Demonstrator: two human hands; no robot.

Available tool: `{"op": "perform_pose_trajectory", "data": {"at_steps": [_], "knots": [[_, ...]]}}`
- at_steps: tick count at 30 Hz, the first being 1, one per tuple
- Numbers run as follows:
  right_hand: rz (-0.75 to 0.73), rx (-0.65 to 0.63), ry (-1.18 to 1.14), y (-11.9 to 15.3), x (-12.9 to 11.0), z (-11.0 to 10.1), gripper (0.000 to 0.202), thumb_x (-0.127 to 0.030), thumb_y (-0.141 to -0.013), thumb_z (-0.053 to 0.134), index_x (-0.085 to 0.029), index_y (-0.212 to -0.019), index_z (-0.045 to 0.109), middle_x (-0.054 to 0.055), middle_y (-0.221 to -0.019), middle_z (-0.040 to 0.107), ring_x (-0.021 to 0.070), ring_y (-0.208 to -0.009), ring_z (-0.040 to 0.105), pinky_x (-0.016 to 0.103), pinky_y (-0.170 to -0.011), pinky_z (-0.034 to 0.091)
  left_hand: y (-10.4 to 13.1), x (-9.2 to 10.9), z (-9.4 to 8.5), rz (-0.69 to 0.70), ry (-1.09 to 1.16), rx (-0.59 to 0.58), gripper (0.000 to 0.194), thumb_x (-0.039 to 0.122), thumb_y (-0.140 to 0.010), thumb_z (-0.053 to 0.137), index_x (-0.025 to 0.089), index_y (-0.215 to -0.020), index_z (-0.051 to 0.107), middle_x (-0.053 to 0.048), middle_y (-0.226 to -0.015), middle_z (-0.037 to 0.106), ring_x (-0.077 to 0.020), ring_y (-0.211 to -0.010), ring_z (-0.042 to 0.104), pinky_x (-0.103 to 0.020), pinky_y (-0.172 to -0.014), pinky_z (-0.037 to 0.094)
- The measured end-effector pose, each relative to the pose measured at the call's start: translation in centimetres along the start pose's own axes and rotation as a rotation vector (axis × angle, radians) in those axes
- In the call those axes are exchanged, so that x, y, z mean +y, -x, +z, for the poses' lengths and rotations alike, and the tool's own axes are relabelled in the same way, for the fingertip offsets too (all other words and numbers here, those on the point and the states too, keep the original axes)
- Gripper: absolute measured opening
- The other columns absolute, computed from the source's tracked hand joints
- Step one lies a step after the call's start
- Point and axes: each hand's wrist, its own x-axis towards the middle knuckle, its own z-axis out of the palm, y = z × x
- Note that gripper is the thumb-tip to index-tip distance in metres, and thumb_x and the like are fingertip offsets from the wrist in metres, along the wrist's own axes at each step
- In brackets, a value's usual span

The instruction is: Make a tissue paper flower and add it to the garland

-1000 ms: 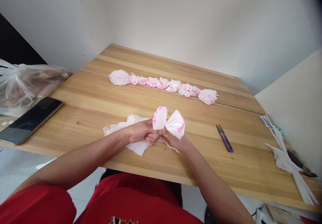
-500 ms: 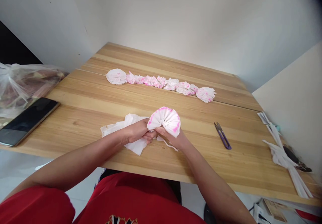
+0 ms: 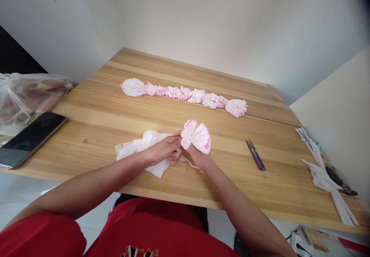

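A pleated white paper flower (image 3: 200, 136) with pink edges fans out above my hands, close to the table's front. My right hand (image 3: 196, 157) is closed on its gathered base, partly hidden behind the petals. My left hand (image 3: 167, 149) has its fingers bent against the flower's left side, pinching at the paper; the fingertips are partly covered. Beneath my left hand lie loose white tissue sheets (image 3: 153, 137). A thin white strip (image 3: 193, 165) hangs below my right hand.
Across the table (image 3: 115, 114) lies a row of crumpled pink-and-white paper flowers (image 3: 196, 96). Purple thread snips (image 3: 256, 157) rest at right. White paper strips (image 3: 323, 180) lie at the right edge. A phone (image 3: 31, 137) and a plastic bag (image 3: 26, 99) are at left.
The flower has moved slightly right and turned, its fan now split into two lobes. My left hand has shifted right, its fingers against the paper.
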Motion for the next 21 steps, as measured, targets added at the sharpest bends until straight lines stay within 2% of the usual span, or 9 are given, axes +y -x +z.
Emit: {"op": "perform_pose_trajectory", "data": {"at_steps": [2,4,8,10,12,15,17,19,21], "knots": [[-0.005,-0.034,-0.019,0.0,-0.4,-0.2,0.046,-0.060,-0.086,0.053,-0.022,-0.109,0.065,0.005,-0.085,0.071,0.0219,-0.088,0.069,0.038,-0.084,0.056,-0.1,-0.3,-0.1,0.043,0.015,-0.010,0.045,0.056,-0.090,0.045,0.020,-0.064,0.038,0.008,-0.046,0.029,-0.0071,-0.042,0.030,-0.025,-0.049,0.042],[-0.014,0.011,-0.009,-0.1,-0.7,-0.2,0.043,-0.059,-0.088,0.052,-0.023,-0.107,0.065,0.005,-0.089,0.071,0.0226,-0.094,0.068,0.039,-0.088,0.054,-0.1,-0.5,-0.3,0.068,0.031,-0.002,0.044,0.056,-0.092,0.043,0.019,-0.068,0.041,0.008,-0.047,0.031,-0.0072,-0.042,0.030,-0.025,-0.049,0.043],[-0.030,0.140,-0.007,-0.2,-0.5,-0.4,0.043,-0.058,-0.090,0.047,-0.023,-0.106,0.067,0.007,-0.099,0.071,0.0240,-0.100,0.066,0.039,-0.084,0.055,-0.2,-0.5,-0.3,0.083,0.050,0.010,0.035,0.052,-0.095,0.043,0.019,-0.082,0.045,0.010,-0.049,0.033,-0.0072,-0.042,0.028,-0.025,-0.051,0.045],[-0.040,0.184,0.025,-0.1,-0.5,-0.7,0.042,-0.057,-0.089,0.048,-0.024,-0.106,0.068,0.007,-0.108,0.069,0.0245,-0.104,0.063,0.038,-0.081,0.055,-0.1,-0.3,-0.4,0.083,0.033,0.005,0.035,0.053,-0.095,0.043,0.019,-0.083,0.045,0.010,-0.048,0.032,-0.0072,-0.042,0.029,-0.025,-0.052,0.044],[-0.019,0.202,0.088,0.0,-0.7,-1.1,0.043,-0.057,-0.089,0.049,-0.024,-0.109,0.068,0.007,-0.109,0.069,0.0243,-0.102,0.063,0.036,-0.078,0.054,0.0,-0.1,-0.6,0.073,-0.024,-0.001,0.038,0.055,-0.094,0.042,0.019,-0.081,0.045,0.010,-0.048,0.032,-0.0074,-0.042,0.030,-0.024,-0.051,0.042],[0.022,0.219,0.173,0.3,-1.7,-1.5,0.046,-0.056,-0.089,0.051,-0.021,-0.115,0.067,0.006,-0.095,0.071,0.0216,-0.086,0.064,0.034,-0.073,0.052,0.2,0.4,-1.0,0.085,-0.264,0.043,0.043,0.057,-0.094,0.039,0.018,-0.076,0.047,0.006,-0.052,0.039,-0.0089,-0.048,0.038,-0.024,-0.053,0.039],[-0.010,0.266,0.214,0.4,-2.3,-1.4,0.045,-0.053,-0.087,0.055,-0.019,-0.113,0.067,0.005,-0.088,0.071,0.0205,-0.081,0.064,0.033,-0.073,0.050,0.3,0.9,-1.2,0.163,-0.507,0.147,0.042,0.052,-0.096,0.038,0.017,-0.080,0.054,0.001,-0.066,0.053,-0.0123,-0.061,0.051,-0.026,-0.062,0.043],[-0.066,0.337,0.261,0.4,-2.6,-1.1,0.038,-0.050,-0.085,0.058,-0.018,-0.103,0.068,0.004,-0.083,0.069,0.0194,-0.077,0.062,0.032,-0.072,0.049,0.4,1.3,-1.4,0.277,-0.719,0.272,0.034,0.046,-0.096,0.044,0.017,-0.097,0.060,-0.006,-0.090,0.064,-0.0177,-0.085,0.059,-0.031,-0.078,0.046],[-0.107,0.398,0.316,0.3,-2.5,-0.7,0.030,-0.046,-0.085,0.060,-0.018,-0.092,0.066,0.002,-0.078,0.066,0.0172,-0.071,0.059,0.030,-0.068,0.047,0.3,1.5,-1.3,0.361,-0.847,0.340,0.032,0.040,-0.093,0.051,0.017,-0.115,0.057,-0.010,-0.111,0.065,-0.0224,-0.103,0.058,-0.036,-0.091,0.044]]}}
